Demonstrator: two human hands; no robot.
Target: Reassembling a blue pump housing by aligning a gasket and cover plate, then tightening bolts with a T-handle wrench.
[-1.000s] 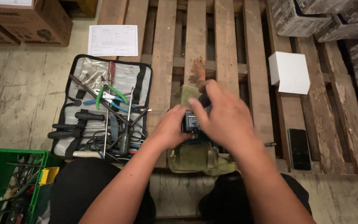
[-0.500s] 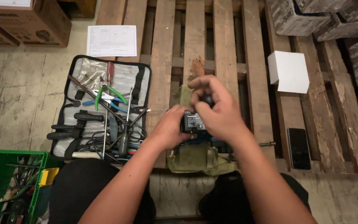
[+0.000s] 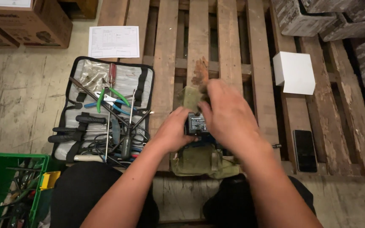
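Observation:
My left hand [image 3: 175, 133] grips the left side of a small dark power-tool battery block [image 3: 194, 125], held over a wooden pallet [image 3: 165, 63]. My right hand [image 3: 229, 116] covers the block's right side and top, its fingers curled over an olive-green piece [image 3: 191, 98] behind the block. Below both hands lies an olive-green fabric pouch [image 3: 199, 162] on the pallet's near edge. Most of the block is hidden by my hands.
An open tool roll [image 3: 104, 112] with pliers, cutters and screwdrivers lies left of my hands. A green crate [image 3: 5, 185] of tools stands bottom left. A white box [image 3: 294, 71] and a black phone [image 3: 305, 150] rest on the pallet to the right. Cardboard boxes [image 3: 26, 21] and a paper sheet [image 3: 114, 41] sit at the back left.
My right hand has shifted slightly right and down over the battery block, its raised fingers now curled lower. My left hand has kept its grip.

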